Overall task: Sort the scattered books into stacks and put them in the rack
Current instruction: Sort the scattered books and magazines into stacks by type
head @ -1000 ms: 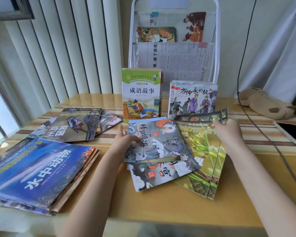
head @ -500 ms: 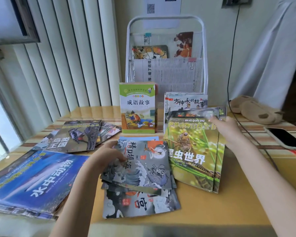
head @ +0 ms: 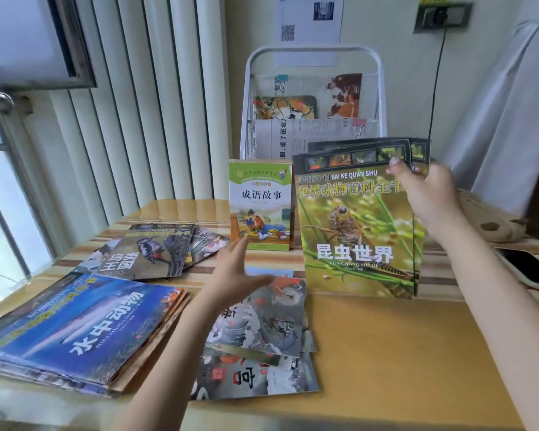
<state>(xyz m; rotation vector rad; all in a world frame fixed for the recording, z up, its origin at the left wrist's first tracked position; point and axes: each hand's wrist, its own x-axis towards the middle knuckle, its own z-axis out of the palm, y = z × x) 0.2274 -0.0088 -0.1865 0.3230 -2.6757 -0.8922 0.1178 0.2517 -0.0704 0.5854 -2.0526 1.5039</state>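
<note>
The right hand (head: 430, 194), at the right of centre, holds a pair of large green insect picture books (head: 360, 231) upright by their top corner, thumb pressed on the front cover and the other fingers hidden behind. The second book shows only as a dark strip along the top and a thin edge down the right side, and whether the books' lower edge touches the yellow wooden table (head: 386, 353) I cannot tell. They cover whatever stands behind them at the foot of the white wire rack (head: 313, 57), which rises at upper centre; its pockets hold clipped papers and two small picture cards, all too blurred to read.

The left hand (head: 237, 269) hovers at centre with fingers spread and straight, its grip wide and holding nothing. Its forearm crosses a loose pile of grey ink-wash storybooks (head: 271, 331) lying flat at lower centre, hiding their left edges; the lower ones peek out only at the corners.

Just beside the insect books, to their left, a small green-topped storybook (head: 260, 206) stands upright on the table. At the left, a stack of blue underwater picture books (head: 84, 321) lies flat, its near corner cut off by the frame edge. Behind it lies a dark woodpecker-covered book (head: 150, 251) over several others that barely show.

At the right edge a white-framed phone (head: 529, 269) lies partly out of frame, and a tan plush toy (head: 492, 219) sits half hidden behind the right wrist.
</note>
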